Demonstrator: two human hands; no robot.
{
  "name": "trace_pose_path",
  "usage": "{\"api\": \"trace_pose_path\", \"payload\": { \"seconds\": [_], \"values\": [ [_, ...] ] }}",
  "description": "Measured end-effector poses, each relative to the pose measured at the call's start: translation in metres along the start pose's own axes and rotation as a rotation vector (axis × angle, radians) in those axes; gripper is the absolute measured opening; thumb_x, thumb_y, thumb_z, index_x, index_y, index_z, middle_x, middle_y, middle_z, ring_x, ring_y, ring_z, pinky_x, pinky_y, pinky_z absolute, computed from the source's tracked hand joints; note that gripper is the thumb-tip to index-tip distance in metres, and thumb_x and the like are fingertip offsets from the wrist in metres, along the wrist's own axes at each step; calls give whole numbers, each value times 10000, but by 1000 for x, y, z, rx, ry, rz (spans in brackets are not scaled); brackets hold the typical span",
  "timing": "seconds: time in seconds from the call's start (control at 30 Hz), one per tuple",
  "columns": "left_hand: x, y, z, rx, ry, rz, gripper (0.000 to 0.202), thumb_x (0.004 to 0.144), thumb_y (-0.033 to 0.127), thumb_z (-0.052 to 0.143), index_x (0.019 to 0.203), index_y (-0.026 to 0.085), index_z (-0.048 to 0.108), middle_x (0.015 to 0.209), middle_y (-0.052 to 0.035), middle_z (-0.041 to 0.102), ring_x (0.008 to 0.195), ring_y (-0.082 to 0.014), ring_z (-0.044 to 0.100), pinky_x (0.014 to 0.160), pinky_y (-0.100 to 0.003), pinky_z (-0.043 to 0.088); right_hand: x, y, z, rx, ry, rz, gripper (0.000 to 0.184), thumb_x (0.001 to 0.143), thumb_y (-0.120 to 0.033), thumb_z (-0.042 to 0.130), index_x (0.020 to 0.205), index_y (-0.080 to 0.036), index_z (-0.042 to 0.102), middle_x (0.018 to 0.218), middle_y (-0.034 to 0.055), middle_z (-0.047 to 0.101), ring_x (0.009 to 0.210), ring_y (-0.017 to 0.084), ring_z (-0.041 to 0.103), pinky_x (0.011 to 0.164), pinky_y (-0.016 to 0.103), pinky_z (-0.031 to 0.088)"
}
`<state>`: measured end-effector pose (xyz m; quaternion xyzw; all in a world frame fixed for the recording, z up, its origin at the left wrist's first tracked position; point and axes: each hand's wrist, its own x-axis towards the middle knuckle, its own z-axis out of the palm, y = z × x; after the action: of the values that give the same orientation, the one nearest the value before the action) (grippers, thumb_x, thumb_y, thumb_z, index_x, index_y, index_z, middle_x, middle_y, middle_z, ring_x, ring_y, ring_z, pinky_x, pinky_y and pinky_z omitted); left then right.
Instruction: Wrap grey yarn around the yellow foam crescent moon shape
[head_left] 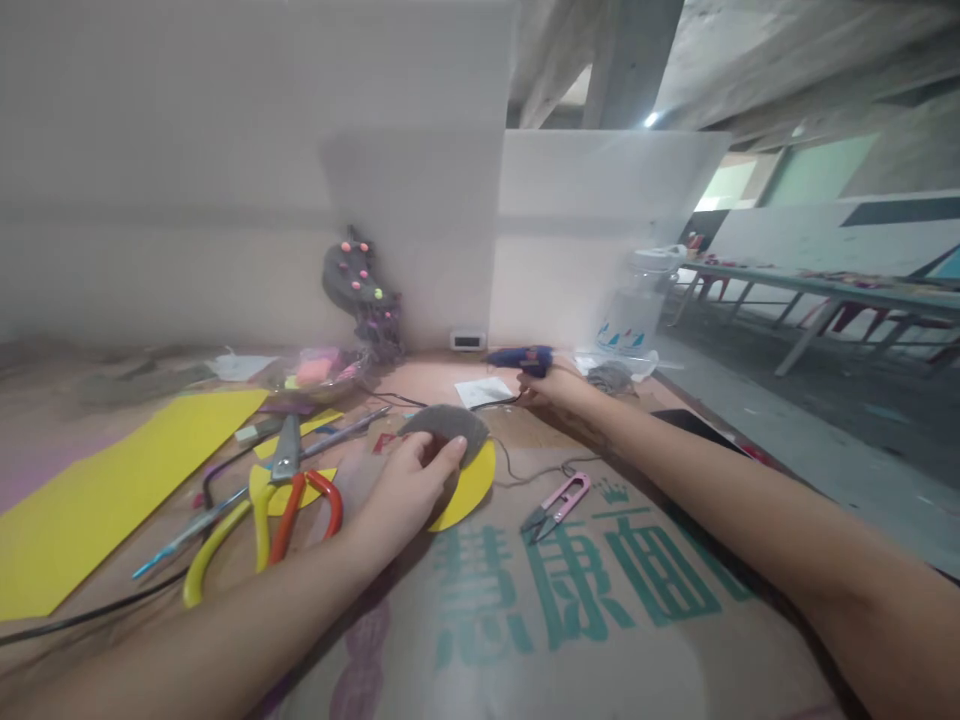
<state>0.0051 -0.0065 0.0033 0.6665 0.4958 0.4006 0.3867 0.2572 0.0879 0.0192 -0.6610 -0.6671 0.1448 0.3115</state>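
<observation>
My left hand (411, 482) is closed on a round grey piece (448, 424) that looks like felt or coiled yarn, thumb and fingers on its near edge. A yellow paper piece (474, 490) with a curved edge shows under it. Farther off to the right, my right hand (551, 385) grips a blue glue gun (525, 357) with its nozzle pointing left. A white card (484, 391) lies by the gun, its dark cord crossing it. Pink thread snips (559, 505) rest on the printed cardboard (600, 620) between my arms, near a loose strand of grey yarn (525, 480).
Shears with yellow and red handles (277, 500), a pen (187, 530) and a yellow sheet (142, 480) lie at left. A grey figure with coloured pins (360, 285) stands behind. A small display (468, 341) and a clear plastic bottle (637, 305) stand near the white panel (420, 200).
</observation>
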Motion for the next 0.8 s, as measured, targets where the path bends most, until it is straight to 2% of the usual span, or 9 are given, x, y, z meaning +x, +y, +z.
{"api": "trace_pose_path", "payload": {
  "seconds": [0.07, 0.1, 0.2, 0.3, 0.37, 0.43, 0.57, 0.7, 0.8],
  "values": [
    [-1, 3, 0, -23, 4, -6, 316, 777, 474, 557, 724, 166, 599, 703, -29, 662, 666, -188, 599, 554, -266, 417, -12, -8, -8, 79, -24, -24, 186, 915, -297, 541, 987, -160, 646, 907, 36, 709, 633, 127, 664, 609, 262, 542],
    [-2, 5, -1, -22, -5, -21, 304, 770, 459, 565, 708, 164, 607, 699, -34, 669, 673, -195, 604, 564, -271, 426, -21, -12, -13, 115, -16, -42, 172, 912, -280, 532, 987, -176, 647, 934, 29, 720, 604, 119, 668, 599, 249, 535],
    [-3, 9, -2, -38, 6, -4, 270, 759, 419, 583, 716, 160, 645, 740, -53, 703, 727, -217, 624, 624, -286, 457, -58, -24, -25, 190, 35, -83, 178, 881, -292, 560, 981, -182, 658, 985, 50, 732, 691, 139, 698, 700, 251, 537],
    [-4, 7, -2, -89, 11, 63, 276, 763, 414, 601, 860, 166, 675, 874, -53, 728, 807, -221, 639, 697, -290, 470, -100, -31, -30, 219, 74, -107, 226, 871, -357, 554, 934, -171, 666, 961, 70, 733, 831, 183, 694, 765, 282, 528],
    [-3, 1, -3, -34, -12, 70, 321, 783, 474, 585, 816, 165, 664, 823, -58, 715, 786, -224, 633, 679, -297, 462, -124, -32, -31, 266, 94, -141, 265, 865, -407, 555, 948, -179, 660, 925, 61, 730, 792, 185, 684, 756, 307, 529],
    [-2, -5, -3, -16, -6, 69, 353, 793, 510, 570, 775, 165, 645, 772, -53, 693, 757, -219, 625, 665, -300, 453, -141, -32, -31, 286, 97, -144, 268, 843, -443, 573, 871, -194, 670, 809, 45, 721, 791, 200, 680, 758, 321, 534],
    [0, -12, -3, -7, 27, 73, 408, 802, 560, 547, 775, 161, 630, 765, -50, 670, 735, -208, 609, 664, -303, 447, -159, -30, -27, 198, 90, -54, 292, 797, -515, 589, 827, -236, 671, 807, 38, 719, 752, 218, 680, 737, 359, 561],
    [2, -13, -2, -23, 15, 87, 401, 807, 549, 549, 808, 156, 630, 797, -53, 675, 761, -204, 607, 679, -294, 447, -162, -33, -22, 215, 11, -159, 257, 807, -498, 566, 848, -263, 662, 862, 20, 720, 803, 213, 688, 783, 355, 572],
    [1, -12, -1, -48, -1, 100, 393, 814, 524, 553, 870, 146, 643, 861, -65, 689, 791, -204, 611, 696, -295, 446, -161, -33, -21, 240, -24, -156, 264, 824, -481, 544, 873, -253, 668, 884, 24, 725, 833, 208, 693, 799, 339, 573]
  ]
}}
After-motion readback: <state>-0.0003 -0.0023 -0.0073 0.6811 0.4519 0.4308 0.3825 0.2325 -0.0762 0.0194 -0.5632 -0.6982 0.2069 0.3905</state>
